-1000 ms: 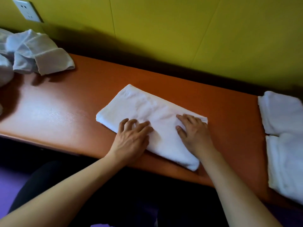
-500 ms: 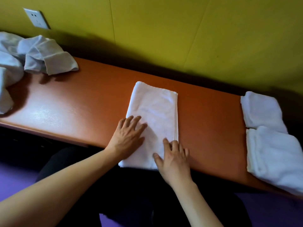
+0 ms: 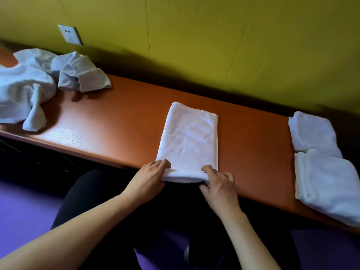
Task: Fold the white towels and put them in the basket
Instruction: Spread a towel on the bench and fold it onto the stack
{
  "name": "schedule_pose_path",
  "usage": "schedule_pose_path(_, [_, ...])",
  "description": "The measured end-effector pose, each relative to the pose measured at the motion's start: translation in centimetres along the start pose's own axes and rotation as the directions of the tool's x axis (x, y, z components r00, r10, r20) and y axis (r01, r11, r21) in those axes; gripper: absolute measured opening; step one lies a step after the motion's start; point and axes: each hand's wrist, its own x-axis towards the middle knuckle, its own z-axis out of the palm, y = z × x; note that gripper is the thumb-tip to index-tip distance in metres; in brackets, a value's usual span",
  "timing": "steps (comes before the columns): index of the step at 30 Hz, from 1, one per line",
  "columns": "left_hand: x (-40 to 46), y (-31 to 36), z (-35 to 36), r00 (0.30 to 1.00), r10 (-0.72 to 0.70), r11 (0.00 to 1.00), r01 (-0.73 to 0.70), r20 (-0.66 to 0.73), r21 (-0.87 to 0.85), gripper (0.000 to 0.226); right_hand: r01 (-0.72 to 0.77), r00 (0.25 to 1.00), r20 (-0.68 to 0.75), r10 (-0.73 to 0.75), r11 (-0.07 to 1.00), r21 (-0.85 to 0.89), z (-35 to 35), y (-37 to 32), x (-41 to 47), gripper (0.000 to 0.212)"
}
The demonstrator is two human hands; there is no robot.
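**Head camera: both hands on the near end of the folded towel**

Head view looks down on an orange table point(image 3: 116, 121), and the folded white towel point(image 3: 190, 137) lies lengthwise across it, its near end hanging just over the front edge. Left hand point(image 3: 150, 178) grips the near left corner, fingers curled over the top. Right hand point(image 3: 220, 180) pinches the near right corner, thumb on top, fingers tucked below. Over on the left, a heap of unfolded towels point(image 3: 29, 88) sprawls across the table. Far right, two folded towels point(image 3: 319, 156) sit touching, one behind the other. Wall socket point(image 3: 70, 35) sits on the yellow-green wall point(image 3: 214, 36). Basket — can't spot it.
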Motion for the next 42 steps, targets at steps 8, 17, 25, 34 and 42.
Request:
schedule_pose_path(8, [-2.3, 2.0, -2.5, 0.903, -0.383, 0.787, 0.208, -0.195, -0.580, 0.027, -0.152, 0.932, -0.102, 0.347, 0.634, 0.758, -4.4, -1.2, -2.3, 0.028])
schedule_pose_path(17, [2.1, 1.4, -3.5, 0.880, -0.446, 0.673, 0.208, -0.165, -0.710, 0.027, -0.391, 0.902, 0.168, 0.398, 0.586, 0.710, -2.9, 0.3, -0.6, 0.015])
schedule_pose_path(25, [5.6, -1.1, -3.0, 0.927, -0.326, 0.742, 0.129, -0.186, -0.658, 0.087, -0.406, 0.840, 0.034, 0.542, 0.584, 0.703, -0.3, 0.4, 6.6, 0.020])
schedule_pose_path(34, [8.0, -2.1, -0.7, 0.900, -0.203, 0.975, 0.147, -0.385, -0.169, 0.047, -0.540, 0.808, 0.051, 0.587, 0.703, 0.462, 1.8, 0.8, 9.9, 0.047])
schedule_pose_path(42, [5.3, -2.5, 3.8, 0.993, -0.117, 0.980, 0.117, -0.011, 0.162, 0.059, -0.307, 0.896, -0.289, 0.337, 0.941, 0.143, 0.8, -1.3, 7.2, 0.049])
